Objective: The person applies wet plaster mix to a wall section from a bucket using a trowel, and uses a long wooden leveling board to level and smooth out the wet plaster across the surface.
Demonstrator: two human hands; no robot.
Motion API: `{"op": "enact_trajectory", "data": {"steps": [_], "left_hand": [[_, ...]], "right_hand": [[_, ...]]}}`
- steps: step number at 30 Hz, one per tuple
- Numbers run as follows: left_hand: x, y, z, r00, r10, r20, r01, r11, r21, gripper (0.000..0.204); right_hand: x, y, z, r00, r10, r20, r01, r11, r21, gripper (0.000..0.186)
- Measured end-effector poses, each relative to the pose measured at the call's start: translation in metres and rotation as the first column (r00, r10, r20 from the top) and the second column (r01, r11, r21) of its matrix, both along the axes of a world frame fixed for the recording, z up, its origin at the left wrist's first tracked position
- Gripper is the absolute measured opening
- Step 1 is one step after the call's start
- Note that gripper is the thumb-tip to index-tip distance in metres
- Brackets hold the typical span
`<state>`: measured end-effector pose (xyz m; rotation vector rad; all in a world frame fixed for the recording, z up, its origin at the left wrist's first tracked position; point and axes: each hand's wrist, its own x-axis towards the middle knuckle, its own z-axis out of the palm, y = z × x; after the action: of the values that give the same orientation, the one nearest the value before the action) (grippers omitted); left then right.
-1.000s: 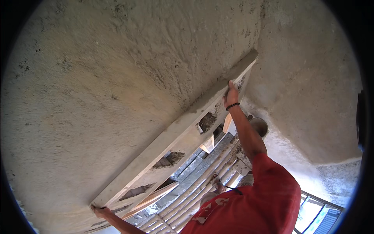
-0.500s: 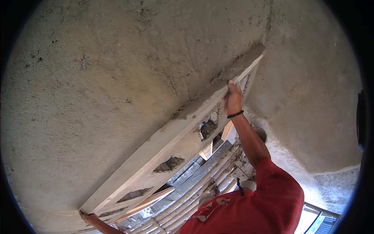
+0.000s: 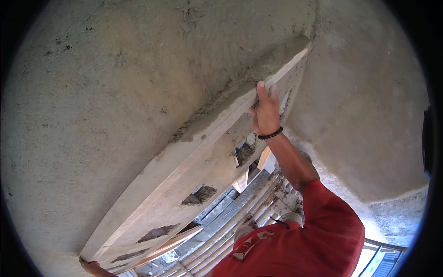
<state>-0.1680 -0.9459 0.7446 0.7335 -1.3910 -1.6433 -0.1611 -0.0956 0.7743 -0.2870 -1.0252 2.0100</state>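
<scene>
A long, pale board lies slantwise along a rough plastered wall, running from the near left up to the far right, where its end comes close to the corner with a second wall. Damp grey mortar is banked against the board's upper edge and coats its far right part.

The person's right hand is bent around the board past its middle, toward the far end, with the thumb up on the edge; a dark beaded bracelet circles the wrist. The left hand is closed on the near left end, though most of its fingers cannot be made out.

Below the board, a pale surface has ragged openings in it. Under that lie round poles set side by side, left of the person's red shirt. A window frame shows at the near right.
</scene>
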Motion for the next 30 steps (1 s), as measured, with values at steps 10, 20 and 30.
{"op": "enact_trajectory", "data": {"steps": [10, 20, 30], "left_hand": [[-0.002, -0.104, 0.023, 0.999, 0.035, -0.033, -0.034, 0.999, 0.021, 0.042], [-0.009, -0.091, 0.024, 0.999, 0.04, 0.026, -0.038, 0.997, -0.064, 0.048], [-0.008, -0.098, 0.032, 0.996, 0.049, 0.08, -0.035, 0.985, -0.17, 0.055]], "right_hand": [[0.003, -0.047, 0.054, 0.994, 0.066, -0.088, -0.058, 0.995, 0.084, 0.043], [0.004, -0.079, 0.089, 0.975, 0.161, -0.156, -0.13, 0.973, 0.19, 0.083], [0.013, -0.132, 0.125, 0.97, 0.159, -0.185, -0.126, 0.976, 0.179, 0.092]]}}
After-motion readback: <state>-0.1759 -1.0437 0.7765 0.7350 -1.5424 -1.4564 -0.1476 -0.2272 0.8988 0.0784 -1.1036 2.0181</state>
